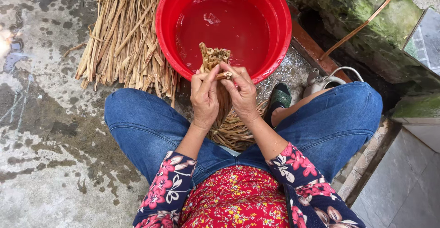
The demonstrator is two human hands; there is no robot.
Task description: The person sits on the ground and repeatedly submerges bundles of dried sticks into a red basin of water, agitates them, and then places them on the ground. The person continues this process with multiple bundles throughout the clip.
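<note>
Both hands grip one bundle, upright, near the basin: left hand around it, right hand apparently pinching a stalk tip.

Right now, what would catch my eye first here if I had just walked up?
The red basin of water at top centre stands out most. Just below it, both hands, left hand and right hand, grip a bundle of dry stalks over the basin's near rim. A bigger stalk pile lies on the wet concrete left of the basin.
</note>
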